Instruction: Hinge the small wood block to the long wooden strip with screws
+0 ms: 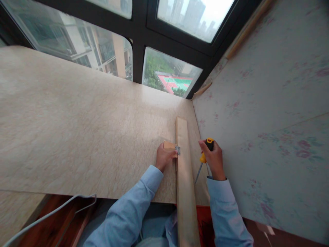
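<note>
My left hand is closed on a small wooden block, keeping it against the left side of a long wooden board. A small metal hinge lies at the joint, reaching from the block onto the board's top, beside my left fingertips. Right of the board, my right hand is wrapped round a screwdriver with a yellow and black handle. The screwdriver's shaft slants down and left, its tip apart from the hinge.
The board rests on a beige marble-patterned ledge and juts past its front edge toward my body. A flower-patterned wall stands close on the right. Dark-framed windows rise behind. A white cable hangs at lower left.
</note>
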The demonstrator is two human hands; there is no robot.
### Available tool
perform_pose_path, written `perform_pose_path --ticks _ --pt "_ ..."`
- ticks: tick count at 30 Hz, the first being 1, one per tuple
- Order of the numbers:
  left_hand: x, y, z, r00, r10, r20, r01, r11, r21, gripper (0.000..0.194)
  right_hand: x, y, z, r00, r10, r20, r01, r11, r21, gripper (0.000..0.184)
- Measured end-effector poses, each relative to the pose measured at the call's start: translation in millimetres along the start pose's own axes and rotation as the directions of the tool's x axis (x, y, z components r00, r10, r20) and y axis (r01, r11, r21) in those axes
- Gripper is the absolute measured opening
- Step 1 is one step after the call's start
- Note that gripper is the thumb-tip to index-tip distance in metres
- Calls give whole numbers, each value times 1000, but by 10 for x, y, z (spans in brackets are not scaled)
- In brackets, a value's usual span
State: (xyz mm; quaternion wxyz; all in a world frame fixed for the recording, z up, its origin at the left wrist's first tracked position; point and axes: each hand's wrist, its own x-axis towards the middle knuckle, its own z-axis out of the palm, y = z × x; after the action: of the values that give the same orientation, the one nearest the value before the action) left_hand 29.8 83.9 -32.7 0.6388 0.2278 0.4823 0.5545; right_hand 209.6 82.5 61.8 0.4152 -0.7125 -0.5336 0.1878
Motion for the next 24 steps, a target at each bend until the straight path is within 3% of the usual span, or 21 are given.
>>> perform_pose_path --ticks 9,15,24 --pt "-41 82 20 998 -44 -45 46 998 38 34 100 530 179 997 81 -6 -81 987 -136 49" --pt "-43 88 -23 994 -34 -99 40 998 56 24 132 659 222 995 91 46 -70 937 -343 47" --pt "-31 80 -85 982 63 -179 -59 998 26 15 176 709 382 972 175 156 -49 802 -595 40"
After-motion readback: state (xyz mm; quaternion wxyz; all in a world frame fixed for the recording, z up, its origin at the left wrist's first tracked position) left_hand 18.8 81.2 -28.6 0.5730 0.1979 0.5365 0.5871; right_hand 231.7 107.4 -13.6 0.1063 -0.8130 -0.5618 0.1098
